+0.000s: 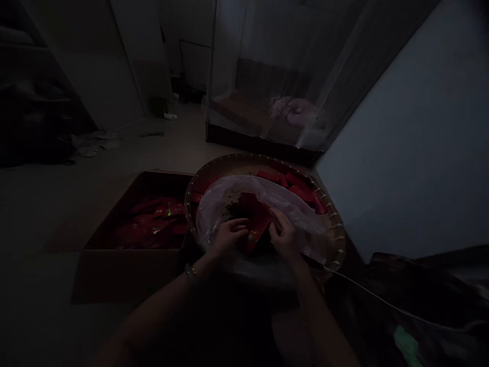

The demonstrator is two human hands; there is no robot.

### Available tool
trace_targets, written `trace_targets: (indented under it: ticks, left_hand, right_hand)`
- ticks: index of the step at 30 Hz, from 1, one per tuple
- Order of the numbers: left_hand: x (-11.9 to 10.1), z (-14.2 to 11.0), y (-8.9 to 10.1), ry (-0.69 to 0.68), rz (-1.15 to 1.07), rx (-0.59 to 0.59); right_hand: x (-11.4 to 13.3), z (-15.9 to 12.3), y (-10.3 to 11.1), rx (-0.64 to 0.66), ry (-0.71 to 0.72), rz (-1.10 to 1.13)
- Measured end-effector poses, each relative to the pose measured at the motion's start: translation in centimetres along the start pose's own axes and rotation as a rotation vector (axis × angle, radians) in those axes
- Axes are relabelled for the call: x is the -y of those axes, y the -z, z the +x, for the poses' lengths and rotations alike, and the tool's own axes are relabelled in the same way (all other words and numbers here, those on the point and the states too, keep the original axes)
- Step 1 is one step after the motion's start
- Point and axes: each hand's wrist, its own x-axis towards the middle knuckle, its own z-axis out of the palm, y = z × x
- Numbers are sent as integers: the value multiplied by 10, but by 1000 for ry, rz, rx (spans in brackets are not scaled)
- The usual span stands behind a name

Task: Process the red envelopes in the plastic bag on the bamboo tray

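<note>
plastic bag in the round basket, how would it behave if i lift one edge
The plastic bag looks thin and crumpled, so it would probably fold limply. Its mouth gapes around dark contents, which might spill if one side rises. Its sheen hints at a slippery surface.

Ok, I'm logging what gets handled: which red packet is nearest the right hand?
The red packet over the plastic bag, held in the right hand; the others in view lie in the woven tray and cardboard box.
</note>
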Motion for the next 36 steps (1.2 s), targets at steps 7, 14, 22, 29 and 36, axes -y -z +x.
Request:
trace_targets:
  ticks: [7, 14, 22, 29, 36]
  left_hand:
    - [1, -6, -1, -156, 176, -76]
    - [0, -9, -4, -180, 231, -78]
    - [-6, -18, -8, -241, 405, -121]
    - [-1, -15, -5, -245, 295, -139]
    - [8, -13, -2, -305, 295, -49]
  right_hand:
    - [2, -14, -15, -42, 13, -167]
    - [4, -20, -14, -118, 104, -270]
    - [6, -17, 5, 22, 198, -319]
    - [4, -36, 6, 37, 56, 58]
    - [3, -45, -10, 260, -394, 373]
